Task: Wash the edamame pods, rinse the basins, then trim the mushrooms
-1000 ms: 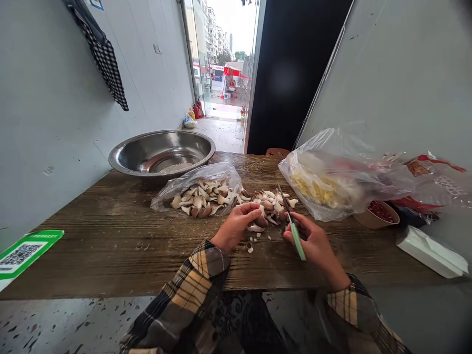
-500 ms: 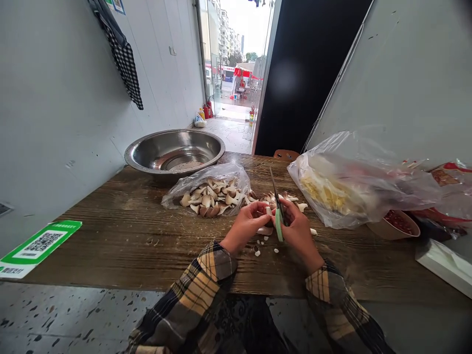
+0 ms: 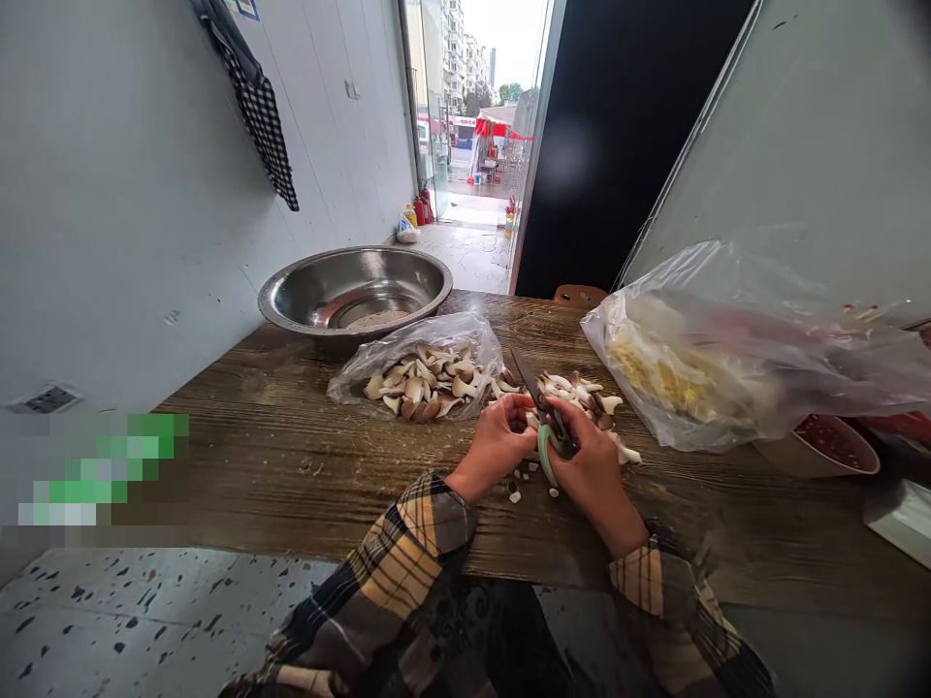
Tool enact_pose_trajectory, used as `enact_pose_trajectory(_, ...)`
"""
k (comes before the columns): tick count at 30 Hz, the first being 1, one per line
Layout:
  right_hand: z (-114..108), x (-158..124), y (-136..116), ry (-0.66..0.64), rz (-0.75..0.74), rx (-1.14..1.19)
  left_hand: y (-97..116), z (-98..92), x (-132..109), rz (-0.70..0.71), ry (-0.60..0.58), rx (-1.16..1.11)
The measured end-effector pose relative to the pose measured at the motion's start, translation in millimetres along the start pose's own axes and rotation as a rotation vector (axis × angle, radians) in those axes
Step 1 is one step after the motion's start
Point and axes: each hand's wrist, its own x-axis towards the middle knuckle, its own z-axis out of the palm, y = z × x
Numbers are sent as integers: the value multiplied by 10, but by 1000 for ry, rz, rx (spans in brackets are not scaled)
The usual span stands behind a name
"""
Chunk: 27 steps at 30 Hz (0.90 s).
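Note:
My right hand (image 3: 588,454) is closed on a pair of scissors (image 3: 545,454) with pale green handles, the dark blades pointing up and away to the left. Close beside it, my left hand (image 3: 498,444) pinches a mushroom (image 3: 532,420), of which only a small pale part shows between the fingers. Loose mushrooms (image 3: 574,388) lie on the table just beyond my hands. To their left, a clear plastic bag (image 3: 364,364) lies open with many brown-capped mushrooms (image 3: 422,383) in it. Small white cut bits (image 3: 515,496) are scattered below my hands.
A wide steel basin (image 3: 291,315) stands at the table's back left. On the right lies a clear bag (image 3: 676,373) with yellowish food inside, partly over a bowl (image 3: 836,446) of something red. A white box (image 3: 902,523) sits at the right edge of the wooden table (image 3: 291,485).
The scissors have turned, their blades now leaning further left. My right hand has rolled over the handles. The whole view has shifted slightly.

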Motion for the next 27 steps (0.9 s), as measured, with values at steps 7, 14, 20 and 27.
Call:
enact_pose_trajectory(7, 40, -7, -57, 11, 62, 37, -34, 19, 1, 34, 47, 30)
enact_pose_trajectory(14, 38, -5, 18, -3, 352, 364, 68, 39, -48, -9, 24, -41)
enact_pose_trajectory(20, -3, -20, 40, -47, 369, 452, 96, 22, -57, -56, 11, -94)
enact_pose_trajectory(27, 19, -57, 121, -25, 186, 176, 102, 9, -44, -28, 25, -26)
